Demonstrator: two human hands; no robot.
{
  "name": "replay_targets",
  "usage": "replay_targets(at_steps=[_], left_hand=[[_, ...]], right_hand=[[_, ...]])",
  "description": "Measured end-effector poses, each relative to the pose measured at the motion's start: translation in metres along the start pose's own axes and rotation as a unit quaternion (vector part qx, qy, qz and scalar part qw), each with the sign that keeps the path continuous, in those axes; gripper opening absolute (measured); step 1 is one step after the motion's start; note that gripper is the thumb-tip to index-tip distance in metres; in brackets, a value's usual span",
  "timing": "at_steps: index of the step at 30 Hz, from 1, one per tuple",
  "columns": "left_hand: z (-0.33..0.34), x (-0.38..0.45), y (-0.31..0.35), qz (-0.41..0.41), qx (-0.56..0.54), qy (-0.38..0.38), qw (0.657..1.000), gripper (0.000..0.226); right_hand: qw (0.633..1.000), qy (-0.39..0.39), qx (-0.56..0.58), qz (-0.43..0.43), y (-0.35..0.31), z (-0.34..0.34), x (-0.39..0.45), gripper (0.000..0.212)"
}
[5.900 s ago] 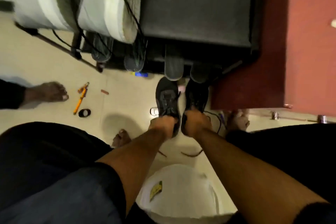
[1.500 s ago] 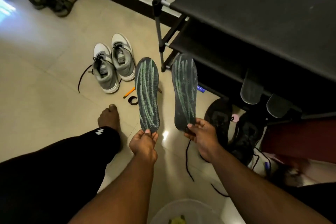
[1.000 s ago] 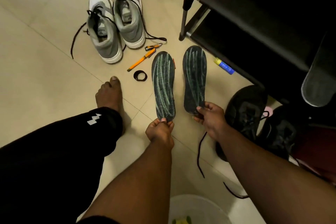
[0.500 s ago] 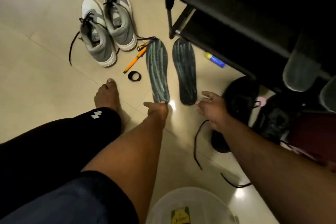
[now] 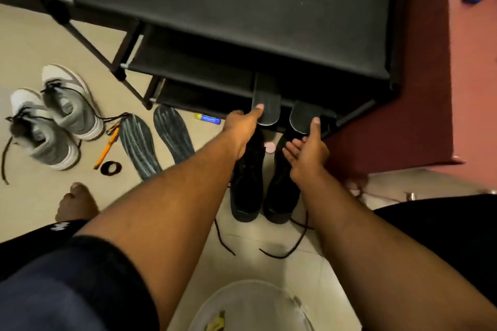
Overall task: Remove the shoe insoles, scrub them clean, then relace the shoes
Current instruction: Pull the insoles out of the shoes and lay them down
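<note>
Two dark insoles are sticking out of the bottom shelf of the black shoe rack, heel ends toward the person: the left insole is getting pinched at its heel edge by the left hand, thumb on top, fingers curling under; the right insole is getting the right hand w/ thumb pressing on top and fingers spreading loosely below, so the grip looks half-formed and can't tell if it's really holding yet. Judging by look they're thin foam: light, floppy, prob. bending if taken by one end, so heel-edge pinch w/ support under is looking sensible. Just below both wrists, 2 black shoes are sitting side by side, laces trailing loose. Left of the left forearm, 2 striped insoles are lying flat on the floor; further left, 2 grey-white sneakers. Count: 4 insoles, 4 shoes. Near the striped pair: 1 orange pen, 1 black ring. A white tub is sitting under the forearms.
</note>
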State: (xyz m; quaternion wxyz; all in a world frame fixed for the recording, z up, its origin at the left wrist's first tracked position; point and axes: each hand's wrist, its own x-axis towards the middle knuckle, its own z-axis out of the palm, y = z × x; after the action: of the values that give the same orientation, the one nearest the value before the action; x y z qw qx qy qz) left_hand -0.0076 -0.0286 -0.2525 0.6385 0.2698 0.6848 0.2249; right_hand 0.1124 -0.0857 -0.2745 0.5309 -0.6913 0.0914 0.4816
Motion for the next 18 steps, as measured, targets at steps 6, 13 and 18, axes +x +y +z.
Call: replay_targets(at_steps=[6,13,18], left_hand=[[0.018,0.012,0.017,-0.012,-0.019,0.037,0.999,0.017],[-0.014,-0.015,-0.021,0.016,-0.137,0.071,0.988,0.007],[-0.072,-0.076,-0.111,0.0,-0.238,0.167,0.957,0.01]], right_hand=[[0.998,-0.016,0.059,-0.022,-0.01,0.009,0.008,0.01],[0.996,-0.058,0.051,-0.035,0.029,-0.004,-0.027,0.012],[0.989,-0.134,-0.049,0.025,0.092,-0.027,-0.083,0.006]])
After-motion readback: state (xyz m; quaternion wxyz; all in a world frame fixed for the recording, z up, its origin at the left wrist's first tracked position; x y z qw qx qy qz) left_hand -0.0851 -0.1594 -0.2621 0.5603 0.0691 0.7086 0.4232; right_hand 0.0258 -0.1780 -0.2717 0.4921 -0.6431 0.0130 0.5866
